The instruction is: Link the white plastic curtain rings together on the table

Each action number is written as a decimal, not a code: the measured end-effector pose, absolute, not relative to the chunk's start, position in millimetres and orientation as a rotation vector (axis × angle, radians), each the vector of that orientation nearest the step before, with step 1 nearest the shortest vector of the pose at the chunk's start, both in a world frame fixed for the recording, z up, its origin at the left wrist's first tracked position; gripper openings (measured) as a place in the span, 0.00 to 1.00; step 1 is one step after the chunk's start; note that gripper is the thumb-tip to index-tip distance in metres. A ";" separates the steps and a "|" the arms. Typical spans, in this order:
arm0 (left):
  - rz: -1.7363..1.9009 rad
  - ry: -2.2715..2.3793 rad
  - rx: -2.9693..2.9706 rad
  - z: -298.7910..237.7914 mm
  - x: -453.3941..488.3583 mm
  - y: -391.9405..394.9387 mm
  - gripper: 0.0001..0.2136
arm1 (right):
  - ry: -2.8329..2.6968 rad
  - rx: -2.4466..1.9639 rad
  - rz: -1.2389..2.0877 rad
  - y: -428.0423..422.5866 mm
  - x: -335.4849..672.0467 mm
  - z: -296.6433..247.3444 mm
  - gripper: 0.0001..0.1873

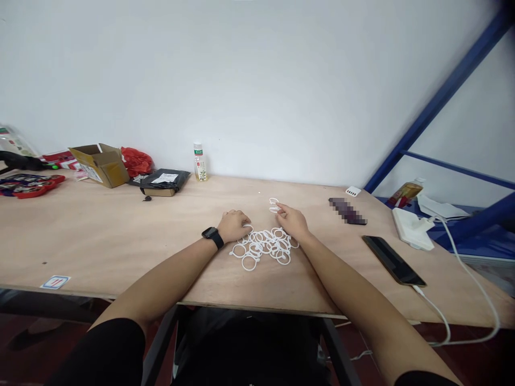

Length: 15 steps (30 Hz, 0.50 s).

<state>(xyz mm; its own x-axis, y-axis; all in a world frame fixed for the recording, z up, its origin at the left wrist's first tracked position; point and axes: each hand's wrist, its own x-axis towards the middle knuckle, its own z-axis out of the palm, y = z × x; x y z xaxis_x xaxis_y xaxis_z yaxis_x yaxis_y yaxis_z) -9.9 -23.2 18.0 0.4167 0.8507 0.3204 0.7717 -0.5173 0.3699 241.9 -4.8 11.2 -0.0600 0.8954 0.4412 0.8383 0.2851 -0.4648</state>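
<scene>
A loose pile of white plastic curtain rings (261, 244), several with small tabs, lies on the wooden table in front of me. At the pile's left upper edge, my left hand (234, 226) is curled with its fingertips closed on one ring (248, 229). My right hand (293, 221) reaches just beyond the pile, thumb and finger pinched at a ring (274, 209). Another white ring (274, 200) shows right behind that one, and I cannot tell whether the two are linked. My right wrist partly covers rings on the pile's right side.
Right of my hands lie a pixelated dark object (346, 211), a phone (394, 261) on a white cable and a white power strip (412, 229). A bottle (199, 162), a black package (166, 181) and an open cardboard box (98, 165) stand along the wall, left of centre.
</scene>
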 end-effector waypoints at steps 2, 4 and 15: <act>0.681 1.473 2.507 19.0 -8.1 -25.2 0.08 | -1.911 -1.600 0.085 -4.1 244.0 10.8 0.22; 0.650 1.478 2.498 19.8 -6.9 -26.1 0.06 | -1.906 -1.594 0.082 -5.9 242.4 11.3 0.20; 0.616 1.456 2.489 18.4 -7.5 -25.4 0.07 | -2.038 -1.558 0.138 -12.5 234.9 15.9 0.10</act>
<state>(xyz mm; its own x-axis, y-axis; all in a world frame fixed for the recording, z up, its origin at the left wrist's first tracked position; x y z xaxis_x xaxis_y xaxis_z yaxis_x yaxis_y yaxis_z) -7.5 -25.4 18.4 0.4304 0.8660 0.2546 0.7856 -0.4983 0.3667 234.9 -12.5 15.9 -0.1639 0.9145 0.3699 0.8563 0.3180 -0.4069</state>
